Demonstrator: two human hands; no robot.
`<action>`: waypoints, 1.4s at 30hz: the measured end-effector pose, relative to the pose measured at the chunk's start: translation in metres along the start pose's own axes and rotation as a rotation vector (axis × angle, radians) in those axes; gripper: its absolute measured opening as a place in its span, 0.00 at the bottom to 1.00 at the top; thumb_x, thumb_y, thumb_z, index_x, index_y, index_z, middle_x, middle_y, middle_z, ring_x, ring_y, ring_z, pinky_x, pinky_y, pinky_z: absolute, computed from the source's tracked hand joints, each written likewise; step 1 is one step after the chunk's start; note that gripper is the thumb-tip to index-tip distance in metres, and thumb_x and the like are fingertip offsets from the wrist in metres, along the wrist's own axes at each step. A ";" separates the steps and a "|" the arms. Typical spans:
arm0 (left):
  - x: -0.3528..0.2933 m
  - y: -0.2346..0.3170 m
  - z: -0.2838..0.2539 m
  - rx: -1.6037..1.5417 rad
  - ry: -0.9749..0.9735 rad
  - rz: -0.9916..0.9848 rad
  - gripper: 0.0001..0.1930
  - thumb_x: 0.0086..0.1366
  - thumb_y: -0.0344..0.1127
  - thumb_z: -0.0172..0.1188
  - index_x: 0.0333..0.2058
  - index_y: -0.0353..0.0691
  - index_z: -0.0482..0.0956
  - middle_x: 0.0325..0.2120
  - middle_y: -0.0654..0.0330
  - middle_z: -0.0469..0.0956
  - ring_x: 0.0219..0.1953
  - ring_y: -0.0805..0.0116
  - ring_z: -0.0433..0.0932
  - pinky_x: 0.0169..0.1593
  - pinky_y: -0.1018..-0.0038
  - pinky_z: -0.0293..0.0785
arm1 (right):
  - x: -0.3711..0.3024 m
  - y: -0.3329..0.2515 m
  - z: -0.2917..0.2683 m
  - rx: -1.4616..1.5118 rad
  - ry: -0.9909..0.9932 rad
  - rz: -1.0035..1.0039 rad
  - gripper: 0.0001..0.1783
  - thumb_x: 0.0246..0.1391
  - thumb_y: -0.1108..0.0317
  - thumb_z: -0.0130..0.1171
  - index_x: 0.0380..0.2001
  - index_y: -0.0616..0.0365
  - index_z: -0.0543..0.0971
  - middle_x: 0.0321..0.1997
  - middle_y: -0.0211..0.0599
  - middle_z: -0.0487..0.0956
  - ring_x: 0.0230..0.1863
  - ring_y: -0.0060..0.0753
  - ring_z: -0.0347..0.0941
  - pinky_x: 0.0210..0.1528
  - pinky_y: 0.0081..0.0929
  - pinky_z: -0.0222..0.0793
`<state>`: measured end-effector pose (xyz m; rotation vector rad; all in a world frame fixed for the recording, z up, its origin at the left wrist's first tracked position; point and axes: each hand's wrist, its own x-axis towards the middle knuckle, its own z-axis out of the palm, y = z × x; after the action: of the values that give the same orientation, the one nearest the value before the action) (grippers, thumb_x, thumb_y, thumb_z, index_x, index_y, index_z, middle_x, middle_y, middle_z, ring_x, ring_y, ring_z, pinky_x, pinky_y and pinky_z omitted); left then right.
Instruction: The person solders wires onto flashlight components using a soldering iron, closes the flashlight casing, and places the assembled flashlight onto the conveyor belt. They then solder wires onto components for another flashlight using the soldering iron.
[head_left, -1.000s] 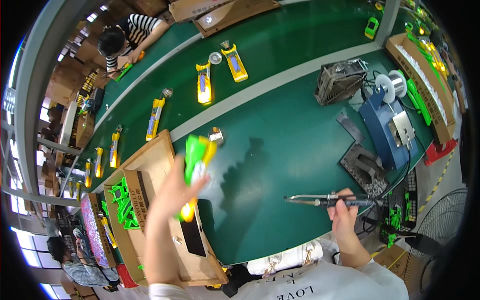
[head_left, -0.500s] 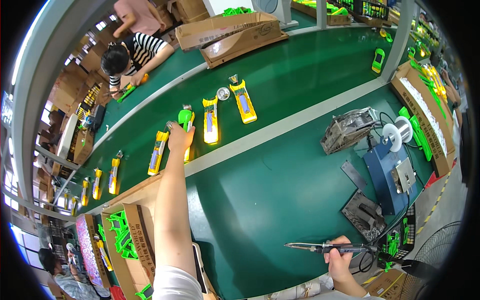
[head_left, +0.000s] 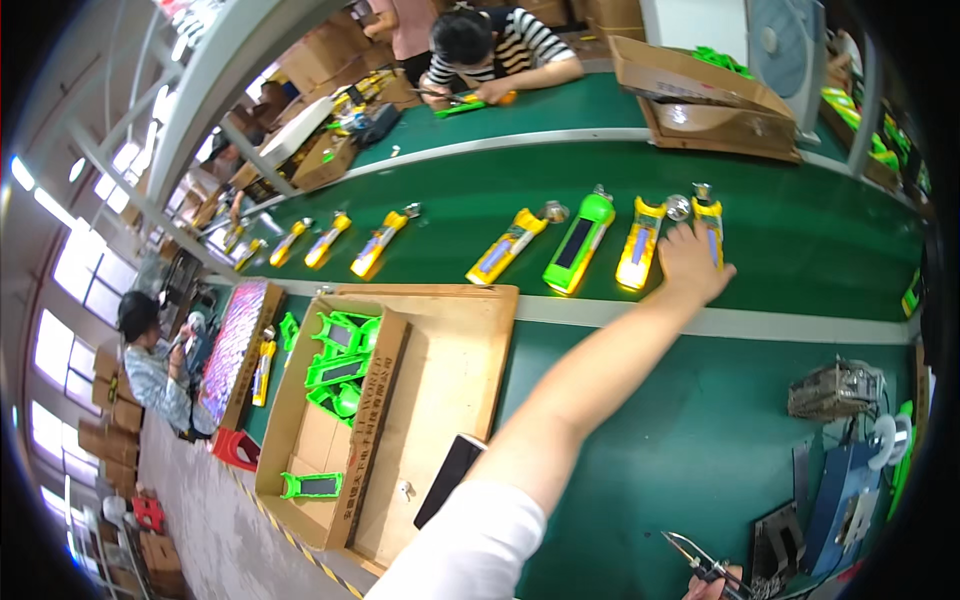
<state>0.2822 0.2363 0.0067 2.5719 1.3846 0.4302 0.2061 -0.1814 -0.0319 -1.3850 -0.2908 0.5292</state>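
Observation:
My left arm reaches over the table edge to a row of lamp bodies on the green belt. My left hand point(head_left: 692, 264) is closed around the yellow lamp body point(head_left: 709, 222) at the row's right end, thumb to its right and fingers to its left. Just left of it lies another yellow lamp body point(head_left: 640, 245), with a round silver reflector point(head_left: 678, 207) by its top. Further left are a green-covered lamp point(head_left: 580, 245) and a yellow one point(head_left: 505, 247). At the lower edge my right hand point(head_left: 708, 587) grips a soldering iron point(head_left: 700, 562), tip pointing up-left.
A carton point(head_left: 375, 420) of green frames stands at left on a wooden board point(head_left: 470, 340), beside a black phone point(head_left: 450, 478). A blue soldering unit point(head_left: 835, 500) with a solder spool point(head_left: 888, 440) stands at right. Across the belt a co-worker point(head_left: 500, 60) handles a green part.
My left hand has left the green-covered lamp and moved right to the end yellow one. The view has swung left, so the right hand now shows only at the lower edge.

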 end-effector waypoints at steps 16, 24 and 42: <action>-0.015 -0.030 -0.006 -0.418 0.124 -0.010 0.24 0.45 0.25 0.53 0.42 0.31 0.55 0.35 0.44 0.66 0.40 0.49 0.67 0.40 0.62 0.68 | 0.003 0.000 -0.002 -0.051 -0.077 -0.042 0.12 0.52 0.64 0.46 0.33 0.65 0.66 0.31 0.37 0.66 0.32 0.29 0.61 0.35 0.26 0.59; -0.183 -0.052 -0.104 -0.525 -0.117 0.218 0.21 0.50 0.26 0.50 0.44 0.35 0.54 0.35 0.40 0.65 0.39 0.44 0.65 0.41 0.57 0.63 | -0.008 0.012 -0.022 0.023 -0.310 -0.012 0.12 0.50 0.65 0.48 0.35 0.60 0.65 0.30 0.32 0.65 0.30 0.23 0.60 0.32 0.19 0.58; -0.413 -0.069 -0.080 -0.379 -0.255 0.211 0.27 0.49 0.23 0.51 0.49 0.38 0.57 0.47 0.53 0.61 0.48 0.56 0.63 0.48 0.67 0.60 | -0.035 -0.029 0.007 0.163 -0.440 -0.040 0.17 0.47 0.60 0.54 0.30 0.62 0.63 0.29 0.35 0.66 0.31 0.24 0.62 0.32 0.18 0.62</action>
<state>-0.0147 -0.0697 -0.0065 2.3630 0.8570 0.3415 0.1782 -0.1967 0.0019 -1.0935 -0.6159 0.8065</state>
